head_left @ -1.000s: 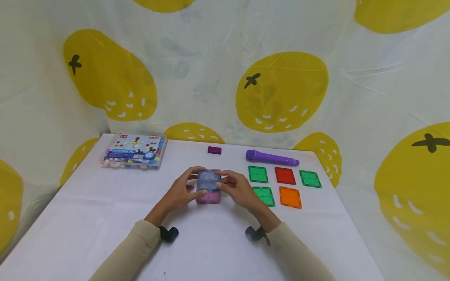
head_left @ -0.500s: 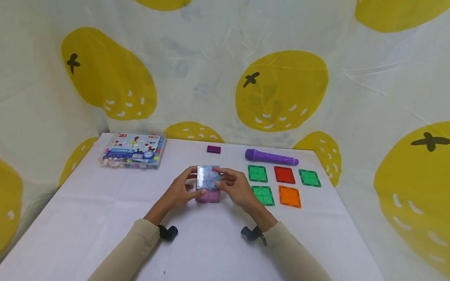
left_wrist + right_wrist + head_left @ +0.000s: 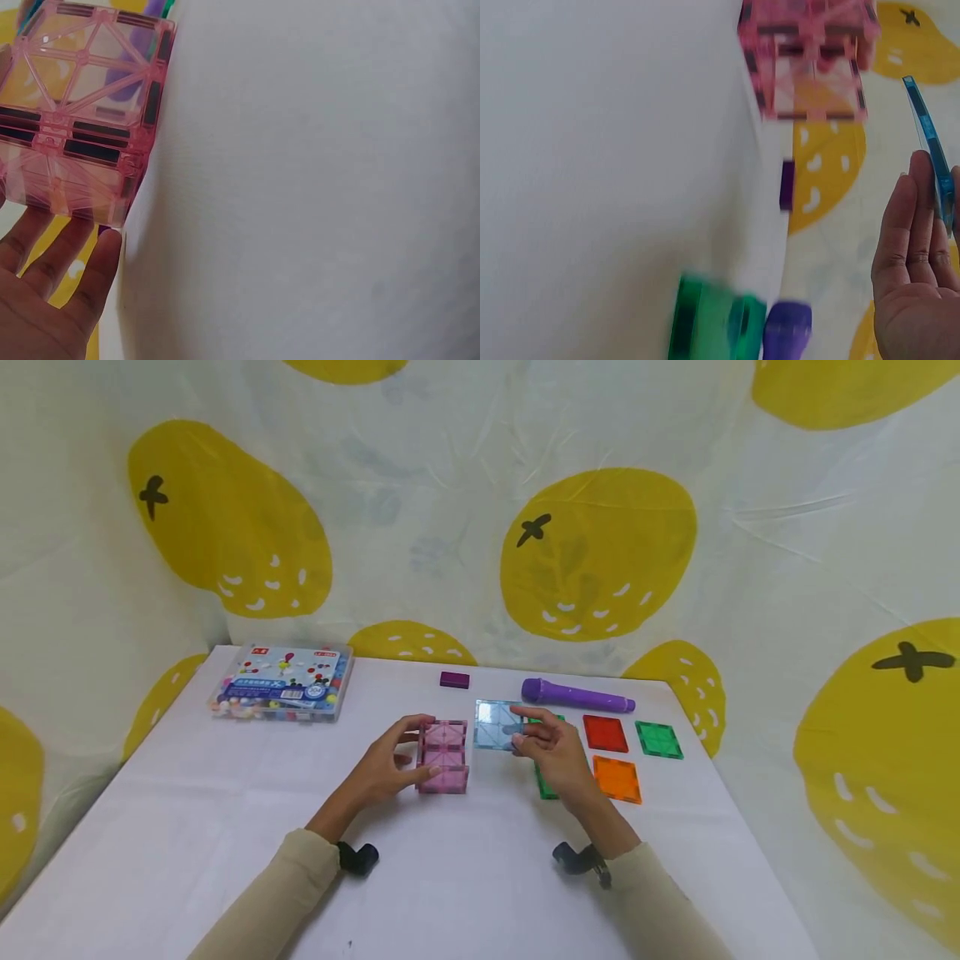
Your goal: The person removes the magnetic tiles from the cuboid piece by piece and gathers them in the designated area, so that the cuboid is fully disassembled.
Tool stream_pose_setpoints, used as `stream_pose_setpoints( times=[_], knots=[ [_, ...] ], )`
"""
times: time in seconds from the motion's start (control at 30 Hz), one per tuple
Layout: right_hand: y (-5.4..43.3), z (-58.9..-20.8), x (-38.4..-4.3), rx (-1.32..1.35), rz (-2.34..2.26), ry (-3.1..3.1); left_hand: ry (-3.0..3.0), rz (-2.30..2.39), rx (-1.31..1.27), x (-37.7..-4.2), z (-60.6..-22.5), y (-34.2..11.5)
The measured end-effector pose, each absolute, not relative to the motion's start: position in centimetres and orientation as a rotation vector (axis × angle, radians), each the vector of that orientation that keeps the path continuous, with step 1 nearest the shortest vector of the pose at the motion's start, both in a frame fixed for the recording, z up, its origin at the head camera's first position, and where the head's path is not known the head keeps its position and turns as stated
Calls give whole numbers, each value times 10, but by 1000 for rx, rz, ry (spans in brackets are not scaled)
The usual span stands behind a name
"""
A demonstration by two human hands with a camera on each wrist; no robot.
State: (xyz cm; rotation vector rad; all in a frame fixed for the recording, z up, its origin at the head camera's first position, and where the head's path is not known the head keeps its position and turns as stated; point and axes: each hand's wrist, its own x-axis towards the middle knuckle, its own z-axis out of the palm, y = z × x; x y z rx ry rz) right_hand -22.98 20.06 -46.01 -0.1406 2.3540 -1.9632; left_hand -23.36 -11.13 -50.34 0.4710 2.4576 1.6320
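Observation:
My left hand (image 3: pixel 378 770) grips a box built of clear pink magnetic tiles (image 3: pixel 444 757), its thumb on the near side and fingers at the far left. In the left wrist view, the tiles' diagonal ribs and dark edge magnets show, with fingertips (image 3: pixel 109 244) at the box's lower edge. To the right of the box, my right hand (image 3: pixel 561 758) pinches a light blue square magnetic tile (image 3: pixel 492 725) by its right edge, raised and apart from the box. The right wrist view shows this blue tile (image 3: pixel 928 135) nearly edge-on.
Right of my right hand lie a red tile (image 3: pixel 605 733), a green tile (image 3: pixel 659 740) and an orange tile (image 3: pixel 617 779). Two more green tiles are partly hidden behind that hand. Farther back are a purple microphone-shaped object (image 3: pixel 579 696), a small purple block (image 3: pixel 454 680) and a plastic case of beads (image 3: pixel 281 685).
The light blue tile, earlier over the pink box, has tilted up and moved right with my right hand, uncovering the box. My left hand keeps its hold in almost the same spot.

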Motion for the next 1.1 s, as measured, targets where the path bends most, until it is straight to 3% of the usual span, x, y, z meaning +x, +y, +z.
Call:
stream_pose_setpoints(
  times=[0.6, 1.1],
  knots=[
    [359, -465, -202, 197, -1883, 2515, 2471, 1621, 485, -234, -504, -112],
    [460, -492, -187, 519, -1595, 2642, 2548, 1585, 465, -229, -503, -107]
  ],
)
